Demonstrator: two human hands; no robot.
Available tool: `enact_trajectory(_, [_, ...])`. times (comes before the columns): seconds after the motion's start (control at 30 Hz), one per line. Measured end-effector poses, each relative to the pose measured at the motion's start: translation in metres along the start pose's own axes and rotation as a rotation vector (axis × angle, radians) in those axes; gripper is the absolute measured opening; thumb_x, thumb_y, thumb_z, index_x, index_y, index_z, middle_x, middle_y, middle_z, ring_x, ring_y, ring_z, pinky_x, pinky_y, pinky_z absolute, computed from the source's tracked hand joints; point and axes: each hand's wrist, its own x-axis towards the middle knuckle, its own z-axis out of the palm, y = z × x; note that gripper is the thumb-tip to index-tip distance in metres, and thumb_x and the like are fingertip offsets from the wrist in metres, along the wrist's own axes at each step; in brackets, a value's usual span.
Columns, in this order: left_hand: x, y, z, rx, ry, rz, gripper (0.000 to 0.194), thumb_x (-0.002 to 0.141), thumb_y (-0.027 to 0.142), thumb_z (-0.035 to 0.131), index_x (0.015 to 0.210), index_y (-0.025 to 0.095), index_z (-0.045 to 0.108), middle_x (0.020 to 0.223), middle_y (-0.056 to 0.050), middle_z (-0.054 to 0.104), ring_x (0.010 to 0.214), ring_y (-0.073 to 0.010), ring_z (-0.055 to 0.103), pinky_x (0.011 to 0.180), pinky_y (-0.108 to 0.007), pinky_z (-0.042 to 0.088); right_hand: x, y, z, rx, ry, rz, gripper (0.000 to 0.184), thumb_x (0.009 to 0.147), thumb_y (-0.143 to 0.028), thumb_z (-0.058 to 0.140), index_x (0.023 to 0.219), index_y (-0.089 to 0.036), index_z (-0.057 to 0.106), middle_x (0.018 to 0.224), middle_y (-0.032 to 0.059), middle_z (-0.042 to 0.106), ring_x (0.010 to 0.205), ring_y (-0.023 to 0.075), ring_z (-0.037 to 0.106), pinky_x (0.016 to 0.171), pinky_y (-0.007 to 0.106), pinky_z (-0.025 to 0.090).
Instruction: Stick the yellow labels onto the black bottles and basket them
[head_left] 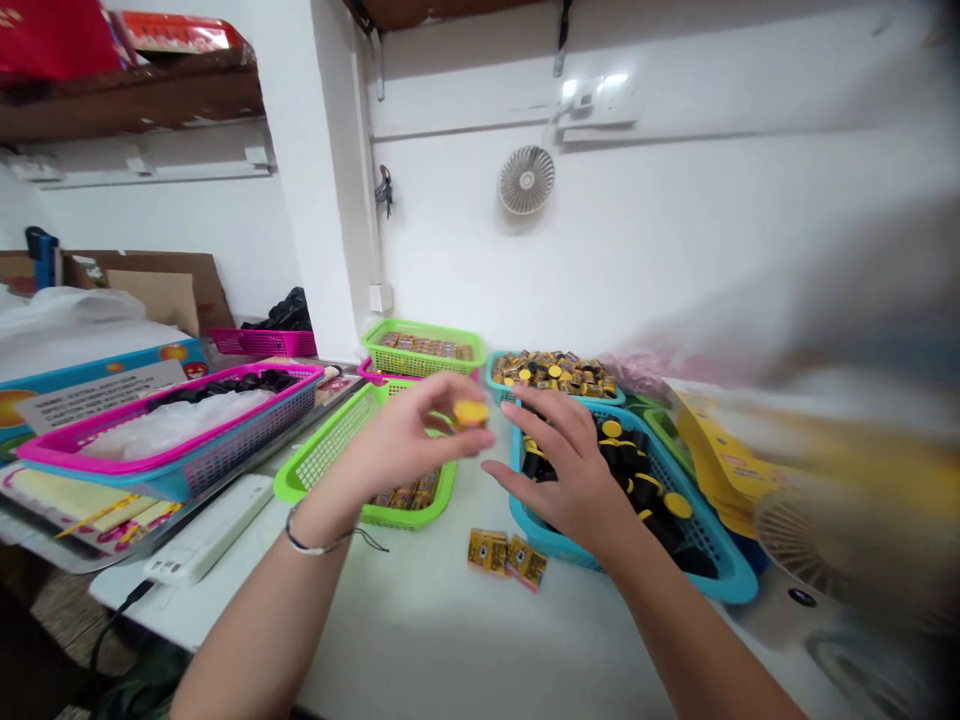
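A small yellow-capped canister (470,414) is pinched in the fingers (442,395) of the left hand (397,450), held up over the near green basket (409,515). The right hand (562,470) is kept open, fingers spread, just above the blue basket (716,570) of black canisters (637,480). Yellow packets (506,558) are lying on the white desk (420,640) nearby, and a far green basket (424,345) and teal basket (555,375) can be seen behind, both pretty full.
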Motion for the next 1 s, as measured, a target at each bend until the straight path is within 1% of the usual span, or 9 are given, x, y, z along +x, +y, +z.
enact_trajectory(0.1, [0.015,-0.036,-0.035,0.443,0.052,-0.185,0.035,0.084,0.046,0.067,0.106,0.020,0.058,0.092,-0.002,0.069,0.083,-0.0170,0.068,0.076,-0.028,0.054,-0.001,0.015,-0.012,-0.113,-0.180,0.175,0.046,0.088,-0.033,0.065,0.132,-0.026,0.054,0.136,0.0127,0.055,0.126,0.0310,0.050,0.108,0.055,0.042])
enact_trajectory(0.13, [0.022,-0.053,-0.045,0.632,-0.008,-0.313,0.033,0.086,0.046,0.063,0.108,0.021,0.058,0.088,-0.001,0.070,0.084,-0.0169,0.069,0.076,-0.028,0.054,-0.002,0.022,-0.016,-0.130,-0.231,0.227,0.040,0.089,-0.033,0.062,0.128,-0.025,0.057,0.131,0.0121,0.058,0.124,0.0305,0.051,0.106,0.054,0.043])
enact_trajectory(0.23, [0.041,-0.109,-0.066,0.762,-0.134,-0.488,0.023,0.087,0.032,0.066,0.101,0.015,0.064,0.085,-0.004,0.071,0.078,-0.0177,0.069,0.077,-0.031,0.055,-0.007,0.044,-0.026,-0.204,-0.330,0.353,0.028,0.090,-0.034,0.058,0.114,-0.021,0.067,0.120,0.0122,0.065,0.116,0.0312,0.055,0.102,0.052,0.046])
enact_trajectory(0.37, [0.052,-0.168,-0.073,0.888,-0.281,-0.620,0.030,0.094,0.034,0.059,0.117,0.015,0.061,0.116,-0.009,0.064,0.098,-0.0205,0.064,0.085,-0.041,0.056,-0.014,0.063,-0.030,-0.277,-0.510,0.523,0.030,0.090,-0.036,0.056,0.112,-0.018,0.068,0.117,0.0133,0.067,0.114,0.0325,0.057,0.099,0.049,0.047])
enact_trajectory(0.5, [0.051,-0.195,-0.070,0.974,-0.391,-0.679,0.033,0.094,0.035,0.059,0.121,0.016,0.059,0.123,-0.009,0.061,0.105,-0.0232,0.062,0.088,-0.043,0.055,-0.017,0.067,-0.026,-0.293,-0.792,0.657,0.036,0.094,-0.037,0.048,0.119,-0.018,0.065,0.124,0.0131,0.063,0.119,0.0305,0.055,0.101,0.043,0.044])
enact_trajectory(0.73, [0.044,-0.185,-0.064,1.019,-0.462,-0.656,0.034,0.094,0.034,0.059,0.123,0.016,0.058,0.123,-0.010,0.061,0.104,-0.0225,0.063,0.088,-0.044,0.055,-0.036,0.064,0.007,-0.269,-1.118,0.754,0.033,0.080,-0.026,0.065,0.113,-0.019,0.069,0.118,0.0141,0.067,0.118,0.0342,0.055,0.093,0.044,0.045])
enact_trajectory(0.83, [0.045,-0.155,-0.052,1.028,-0.371,-0.561,0.036,0.093,0.035,0.060,0.124,0.016,0.057,0.124,-0.010,0.060,0.106,-0.0232,0.062,0.089,-0.045,0.055,-0.046,0.059,0.026,-0.292,-1.194,0.812,0.042,0.083,-0.029,0.064,0.123,-0.016,0.062,0.125,0.0181,0.062,0.124,0.0366,0.050,0.096,0.051,0.042])
enact_trajectory(0.9, [0.040,-0.126,-0.036,1.008,-0.295,-0.448,0.036,0.095,0.034,0.057,0.125,0.015,0.056,0.125,-0.011,0.060,0.109,-0.0240,0.061,0.092,-0.047,0.052,-0.051,0.058,0.035,-0.311,-1.212,0.841,0.058,0.086,-0.033,0.062,0.139,-0.016,0.048,0.134,0.0198,0.056,0.129,0.0359,0.046,0.099,0.055,0.038])
enact_trajectory(1.0, [0.013,-0.081,0.001,0.902,-0.292,-0.249,0.034,0.102,0.026,0.035,0.124,0.015,0.058,0.119,-0.010,0.066,0.107,-0.0210,0.062,0.094,-0.036,0.049,-0.053,0.058,0.039,-0.316,-1.239,0.844,0.073,0.089,-0.035,0.061,0.152,-0.021,0.027,0.140,0.0176,0.051,0.133,0.0346,0.043,0.103,0.058,0.035])
